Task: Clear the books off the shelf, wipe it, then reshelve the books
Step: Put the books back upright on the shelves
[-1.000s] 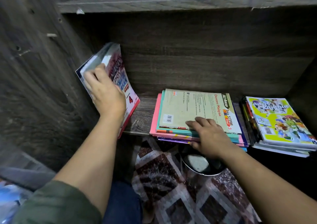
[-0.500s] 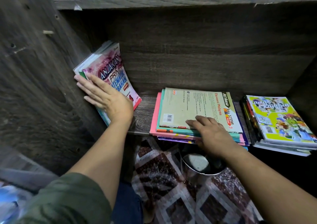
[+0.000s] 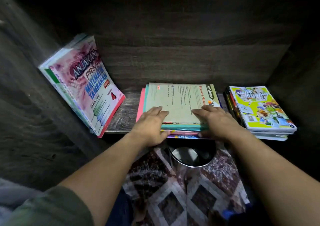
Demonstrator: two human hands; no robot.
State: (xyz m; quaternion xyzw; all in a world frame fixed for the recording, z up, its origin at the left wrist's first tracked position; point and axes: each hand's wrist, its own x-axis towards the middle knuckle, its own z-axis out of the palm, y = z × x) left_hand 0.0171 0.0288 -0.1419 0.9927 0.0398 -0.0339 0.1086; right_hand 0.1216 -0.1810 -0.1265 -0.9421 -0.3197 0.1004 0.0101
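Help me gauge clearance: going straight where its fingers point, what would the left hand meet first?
The left hand grips the middle stack, fingers over its top cover; sliding straight on, it would probably reach the shelf's back wall first.

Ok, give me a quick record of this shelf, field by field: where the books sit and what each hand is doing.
leaning books: tilted against the left wall, standing on the shelf
middle stack: lying flat, pale green cover on top
right stack: lying flat, comic on top
left hand: pinches the middle stack's front edge, fingers on top
right hand: same grip, nearer the stack's right side
below shelf: metal bowl on a patterned rug
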